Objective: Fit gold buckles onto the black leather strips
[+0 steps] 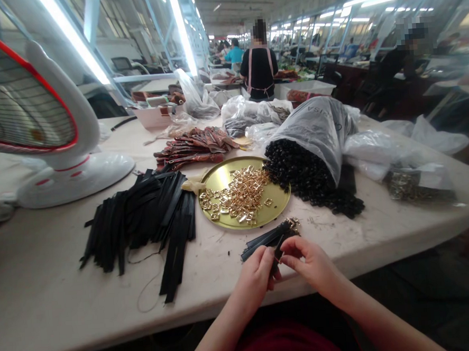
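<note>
A tray (pixel 215 177) holds buckles (pixel 246 191), a bag (pixel 314 125) spills black pieces (pixel 298 172) across my table (pixel 104 316), a co-worker (pixel 260 70) beyond; my left hand (pixel 256 272) grips a strap (pixel 278 247), right hand's (pixel 309 258) hold unclear.

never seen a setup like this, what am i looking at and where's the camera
There's no machine arm here, just a person's two bare hands. The single picture comes from a camera worn on their head, looking forward and down. The left hand holds a small black strip; the right hand has its fingertips at it, but whether they pinch anything is too small to tell. On the table lie a pile of black strips, a round tray of gold-coloured metal pieces, and a fan.
</note>
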`<state>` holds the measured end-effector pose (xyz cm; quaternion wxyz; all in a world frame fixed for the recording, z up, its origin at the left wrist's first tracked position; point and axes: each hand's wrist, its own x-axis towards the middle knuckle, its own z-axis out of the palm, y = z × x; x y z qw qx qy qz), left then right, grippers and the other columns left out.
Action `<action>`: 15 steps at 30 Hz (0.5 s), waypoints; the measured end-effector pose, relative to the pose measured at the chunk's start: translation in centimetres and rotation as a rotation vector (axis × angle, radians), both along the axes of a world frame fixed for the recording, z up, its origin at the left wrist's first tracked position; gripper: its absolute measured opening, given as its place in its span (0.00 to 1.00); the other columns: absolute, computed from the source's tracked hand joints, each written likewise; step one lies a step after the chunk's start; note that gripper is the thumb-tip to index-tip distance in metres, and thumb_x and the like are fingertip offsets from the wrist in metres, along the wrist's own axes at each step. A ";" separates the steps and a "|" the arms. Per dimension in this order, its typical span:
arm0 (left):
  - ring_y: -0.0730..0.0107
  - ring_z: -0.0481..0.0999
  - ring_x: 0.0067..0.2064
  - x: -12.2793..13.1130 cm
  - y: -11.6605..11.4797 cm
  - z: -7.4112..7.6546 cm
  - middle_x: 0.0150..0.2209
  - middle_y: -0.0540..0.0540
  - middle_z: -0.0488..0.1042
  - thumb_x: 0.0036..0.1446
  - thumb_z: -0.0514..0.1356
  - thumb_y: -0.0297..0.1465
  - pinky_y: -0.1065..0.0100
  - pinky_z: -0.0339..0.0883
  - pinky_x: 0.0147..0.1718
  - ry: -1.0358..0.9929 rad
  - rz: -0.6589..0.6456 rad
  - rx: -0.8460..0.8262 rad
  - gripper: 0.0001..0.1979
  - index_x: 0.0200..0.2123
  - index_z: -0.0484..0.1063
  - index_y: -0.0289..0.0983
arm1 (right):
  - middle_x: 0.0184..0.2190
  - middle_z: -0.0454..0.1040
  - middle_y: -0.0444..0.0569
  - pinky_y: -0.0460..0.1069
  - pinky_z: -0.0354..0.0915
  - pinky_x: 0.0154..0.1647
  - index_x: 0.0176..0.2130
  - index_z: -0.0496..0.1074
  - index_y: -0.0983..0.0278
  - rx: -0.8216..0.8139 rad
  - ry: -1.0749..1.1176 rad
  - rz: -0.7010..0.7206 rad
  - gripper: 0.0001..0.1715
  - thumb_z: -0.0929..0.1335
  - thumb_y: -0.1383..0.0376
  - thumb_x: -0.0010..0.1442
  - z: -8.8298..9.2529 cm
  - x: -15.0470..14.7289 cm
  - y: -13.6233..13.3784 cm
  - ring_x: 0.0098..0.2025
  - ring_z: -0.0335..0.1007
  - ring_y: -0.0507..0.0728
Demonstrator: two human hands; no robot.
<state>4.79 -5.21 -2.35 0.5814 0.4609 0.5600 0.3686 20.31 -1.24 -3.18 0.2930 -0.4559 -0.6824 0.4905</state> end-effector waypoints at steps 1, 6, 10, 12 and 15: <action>0.77 0.62 0.18 0.1 0.0 -0.2 0.20 0.53 0.67 0.57 0.46 0.43 0.74 0.55 0.18 -0.006 0.019 -0.003 0.15 0.27 0.60 0.38 | 0.26 0.69 0.43 0.47 0.62 0.32 0.33 0.68 0.63 0.037 -0.020 -0.003 0.05 0.67 0.65 0.53 0.1 -0.1 -0.1 0.29 0.65 0.53; 0.78 0.61 0.17 0.4 0.0 -1.2 0.20 0.53 0.67 0.56 0.47 0.43 0.75 0.55 0.17 -0.028 0.060 0.025 0.15 0.26 0.60 0.37 | 0.26 0.68 0.44 0.47 0.62 0.32 0.30 0.68 0.63 0.148 -0.105 -0.023 0.02 0.67 0.66 0.54 0.5 -0.5 -0.8 0.30 0.65 0.53; 0.78 0.63 0.18 0.7 0.0 -1.4 0.22 0.52 0.68 0.56 0.48 0.42 0.74 0.57 0.18 -0.040 0.080 0.039 0.16 0.26 0.61 0.37 | 0.24 0.67 0.43 0.47 0.60 0.30 0.27 0.66 0.63 0.266 -0.156 -0.030 0.06 0.66 0.67 0.56 0.6 -0.6 -1.0 0.28 0.64 0.52; 0.78 0.64 0.19 0.8 0.0 -1.3 0.22 0.51 0.69 0.56 0.48 0.42 0.74 0.57 0.18 -0.083 0.067 0.003 0.15 0.26 0.61 0.37 | 0.24 0.67 0.44 0.47 0.59 0.30 0.25 0.65 0.63 0.359 -0.166 -0.007 0.08 0.66 0.67 0.56 0.6 -0.6 -0.9 0.28 0.63 0.53; 0.77 0.65 0.20 0.8 0.1 -0.7 0.23 0.51 0.70 0.56 0.49 0.41 0.74 0.58 0.19 -0.162 0.033 -0.065 0.14 0.27 0.61 0.36 | 0.25 0.67 0.44 0.48 0.59 0.31 0.24 0.65 0.63 0.420 -0.144 0.014 0.09 0.67 0.66 0.56 0.7 -0.4 -0.3 0.30 0.63 0.53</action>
